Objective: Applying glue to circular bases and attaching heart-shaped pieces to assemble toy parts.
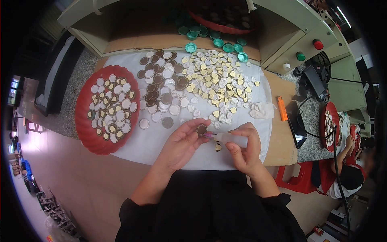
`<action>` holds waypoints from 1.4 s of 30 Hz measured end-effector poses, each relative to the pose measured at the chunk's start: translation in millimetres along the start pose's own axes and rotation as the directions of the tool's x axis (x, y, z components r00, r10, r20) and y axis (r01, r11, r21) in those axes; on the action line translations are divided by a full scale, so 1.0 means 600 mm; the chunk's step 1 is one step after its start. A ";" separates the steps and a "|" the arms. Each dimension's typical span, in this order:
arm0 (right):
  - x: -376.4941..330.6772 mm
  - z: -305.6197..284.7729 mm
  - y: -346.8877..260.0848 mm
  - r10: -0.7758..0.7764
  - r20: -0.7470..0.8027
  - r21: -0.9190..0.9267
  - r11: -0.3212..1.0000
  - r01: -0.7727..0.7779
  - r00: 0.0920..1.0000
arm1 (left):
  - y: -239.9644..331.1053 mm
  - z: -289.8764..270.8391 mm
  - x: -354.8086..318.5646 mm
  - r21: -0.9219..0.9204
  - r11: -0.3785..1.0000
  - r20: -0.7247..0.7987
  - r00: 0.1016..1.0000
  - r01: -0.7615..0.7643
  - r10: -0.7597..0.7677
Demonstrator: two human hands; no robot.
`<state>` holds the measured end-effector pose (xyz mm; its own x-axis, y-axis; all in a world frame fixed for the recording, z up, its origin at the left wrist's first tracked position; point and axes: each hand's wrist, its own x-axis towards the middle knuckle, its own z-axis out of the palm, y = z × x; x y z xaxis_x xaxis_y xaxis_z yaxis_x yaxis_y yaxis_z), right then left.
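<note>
My left hand [181, 143] pinches a small dark brown disc with a scalloped rim [201, 129]. My right hand [246, 149] is wrapped round a translucent squeeze bottle [233, 139], whose thin pinkish tip points at the disc and seems to touch or nearly touch it. Just under the bottle lies a small gold piece [218, 147]. Beyond my hands, brown and white scalloped discs [161, 86] are heaped on a white sheet [169, 157]. To their right spreads a pile of small gold and white pieces [219, 78].
On the left a red scalloped tray [82, 121] holds discs and gold pieces. Green cups [218, 42] stand under the machine housing [284, 38]. At right are a crumpled tissue [262, 110], an orange marker-like stick [282, 109] and a dark screen device [297, 125]. Another person [346, 177] sits far right.
</note>
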<state>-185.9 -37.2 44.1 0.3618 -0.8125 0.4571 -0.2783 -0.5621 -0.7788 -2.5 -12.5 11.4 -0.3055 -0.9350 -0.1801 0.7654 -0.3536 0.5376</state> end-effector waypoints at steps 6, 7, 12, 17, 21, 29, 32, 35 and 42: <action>0.001 0.000 0.001 0.015 0.002 0.015 1.000 -0.015 1.000 | 0.001 -0.002 -0.001 -0.008 1.000 0.005 1.000 0.005 -0.005; 0.001 -0.001 0.001 0.022 0.007 0.011 1.000 -0.022 1.000 | 0.001 -0.002 -0.001 -0.010 1.000 0.001 1.000 0.008 -0.008; -0.007 -0.006 -0.005 0.479 -0.007 0.698 0.631 -0.338 0.878 | 0.002 0.000 -0.003 -0.015 1.000 -0.030 0.999 0.014 -0.015; 0.012 -0.035 0.000 0.651 0.257 0.867 0.171 -0.467 0.714 | 0.000 -0.006 -0.004 -0.021 1.000 0.008 1.000 0.013 -0.013; 0.017 -0.047 0.009 0.597 0.277 0.709 0.401 -0.580 0.752 | 0.001 -0.009 -0.007 -0.059 0.998 0.026 0.999 -0.021 0.023; 0.039 -0.040 0.005 0.300 0.348 -0.147 0.953 -0.264 0.888 | -0.005 -0.020 -0.010 -0.193 0.976 0.051 0.992 -0.101 0.112; 0.059 -0.027 -0.002 0.253 0.496 -0.325 0.941 -0.093 0.831 | -0.006 -0.029 -0.014 -0.223 0.964 0.033 0.988 -0.142 0.153; 0.068 -0.023 0.004 0.194 0.586 -0.379 0.924 0.055 0.787 | -0.006 -0.026 -0.010 -0.253 0.955 0.038 0.984 -0.156 0.171; 0.059 -0.018 0.015 0.225 0.567 -0.375 0.927 0.005 0.793 | -0.006 -0.026 -0.008 -0.244 0.961 0.043 0.988 -0.134 0.149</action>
<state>-185.4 -72.6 57.8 0.7285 -0.6828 -0.0563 -0.5896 -0.5830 -0.5590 5.2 -7.4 -2.7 -0.2123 -0.9752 -0.0624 0.9143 -0.2207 0.3397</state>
